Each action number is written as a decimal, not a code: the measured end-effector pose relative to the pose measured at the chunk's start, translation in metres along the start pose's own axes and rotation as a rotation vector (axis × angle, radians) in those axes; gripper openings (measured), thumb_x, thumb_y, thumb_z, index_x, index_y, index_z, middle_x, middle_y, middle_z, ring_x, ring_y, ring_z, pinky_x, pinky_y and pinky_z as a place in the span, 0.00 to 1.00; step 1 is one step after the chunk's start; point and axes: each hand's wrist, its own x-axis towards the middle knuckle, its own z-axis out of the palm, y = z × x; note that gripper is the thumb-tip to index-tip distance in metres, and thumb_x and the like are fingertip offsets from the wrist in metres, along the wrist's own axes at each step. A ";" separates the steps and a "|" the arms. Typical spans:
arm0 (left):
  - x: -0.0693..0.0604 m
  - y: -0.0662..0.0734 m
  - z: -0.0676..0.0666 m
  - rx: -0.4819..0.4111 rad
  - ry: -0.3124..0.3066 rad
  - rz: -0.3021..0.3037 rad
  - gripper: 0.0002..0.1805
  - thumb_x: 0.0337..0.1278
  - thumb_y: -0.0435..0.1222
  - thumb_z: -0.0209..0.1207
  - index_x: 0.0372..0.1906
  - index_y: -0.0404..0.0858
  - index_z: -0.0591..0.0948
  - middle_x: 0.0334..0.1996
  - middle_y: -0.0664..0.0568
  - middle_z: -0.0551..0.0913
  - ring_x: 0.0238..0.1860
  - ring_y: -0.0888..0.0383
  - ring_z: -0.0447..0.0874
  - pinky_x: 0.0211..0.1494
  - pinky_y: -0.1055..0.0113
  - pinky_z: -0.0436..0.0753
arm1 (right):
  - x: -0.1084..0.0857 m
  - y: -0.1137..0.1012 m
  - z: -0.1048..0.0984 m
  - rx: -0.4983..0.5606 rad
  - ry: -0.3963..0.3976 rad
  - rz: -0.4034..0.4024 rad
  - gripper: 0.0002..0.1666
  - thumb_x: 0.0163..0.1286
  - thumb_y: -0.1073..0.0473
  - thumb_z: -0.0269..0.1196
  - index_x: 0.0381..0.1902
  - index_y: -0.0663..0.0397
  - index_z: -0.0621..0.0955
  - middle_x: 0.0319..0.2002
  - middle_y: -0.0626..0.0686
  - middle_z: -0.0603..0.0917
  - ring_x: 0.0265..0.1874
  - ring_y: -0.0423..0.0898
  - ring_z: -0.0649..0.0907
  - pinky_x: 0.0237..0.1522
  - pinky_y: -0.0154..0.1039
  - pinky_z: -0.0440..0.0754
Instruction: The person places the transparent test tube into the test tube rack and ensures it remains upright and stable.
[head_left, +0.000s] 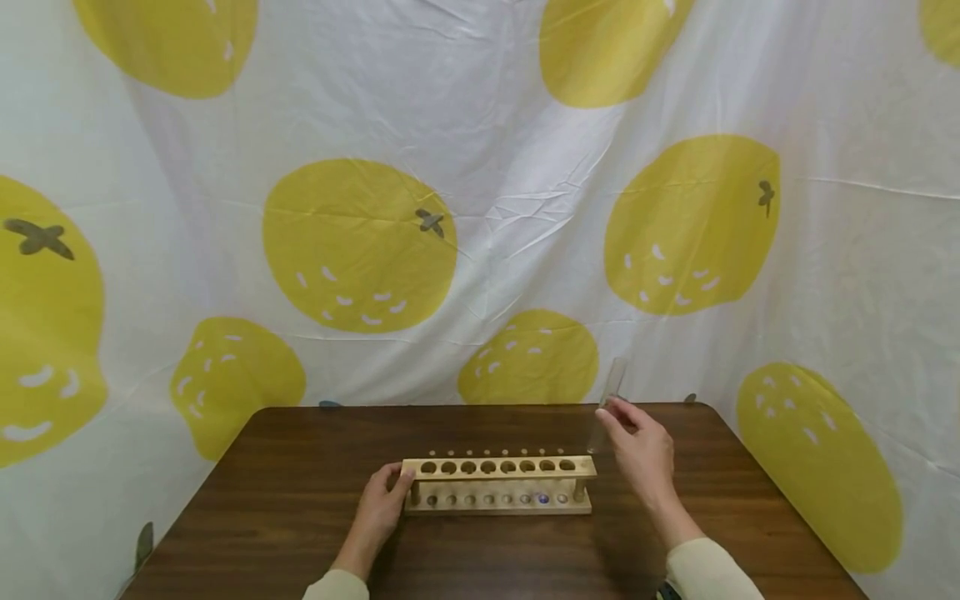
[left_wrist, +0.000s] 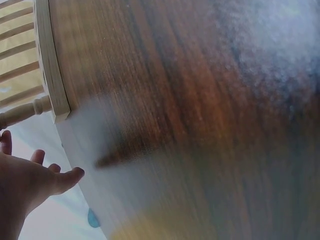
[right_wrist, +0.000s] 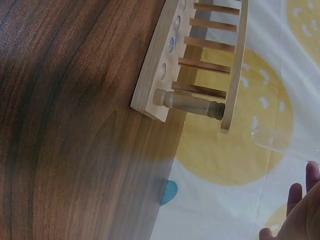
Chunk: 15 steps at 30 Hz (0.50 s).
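Right wrist view cuts off the clear tube [head_left: 615,377] my right hand [head_left: 642,444] pinches near the rack [head_left: 498,477]; my left hand [head_left: 381,503], partly hidden, grips its left end. Wood-grain table [head_left: 285,492], lemon-print cloth [head_left: 510,242] behind.

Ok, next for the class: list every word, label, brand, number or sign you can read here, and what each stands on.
There are none to read.
Wooden rack: no lettering visible.
Clear tube: no marking can be made out.
Tabletop: wood grain only.
Cloth: yellow fruit pictures, no letters.
Dark wristband: too little shows to tell.
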 end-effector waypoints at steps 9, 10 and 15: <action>0.000 0.001 0.000 -0.006 0.003 -0.010 0.24 0.74 0.43 0.54 0.59 0.25 0.75 0.62 0.26 0.69 0.66 0.31 0.64 0.67 0.37 0.63 | -0.003 -0.004 0.008 -0.034 -0.018 -0.090 0.20 0.66 0.50 0.70 0.50 0.55 0.86 0.42 0.55 0.88 0.46 0.54 0.85 0.47 0.52 0.77; 0.000 0.001 0.000 -0.006 0.003 -0.008 0.24 0.74 0.43 0.54 0.59 0.25 0.75 0.62 0.26 0.69 0.66 0.31 0.64 0.66 0.38 0.63 | -0.003 -0.004 0.009 -0.034 -0.019 -0.092 0.20 0.66 0.50 0.70 0.50 0.55 0.87 0.42 0.55 0.88 0.45 0.54 0.85 0.47 0.52 0.77; 0.000 0.001 -0.001 0.000 0.004 -0.001 0.25 0.74 0.43 0.54 0.59 0.25 0.75 0.61 0.26 0.70 0.65 0.31 0.65 0.66 0.38 0.64 | -0.005 -0.007 0.013 -0.046 -0.018 -0.104 0.19 0.65 0.50 0.70 0.48 0.54 0.87 0.39 0.53 0.89 0.42 0.53 0.86 0.43 0.52 0.78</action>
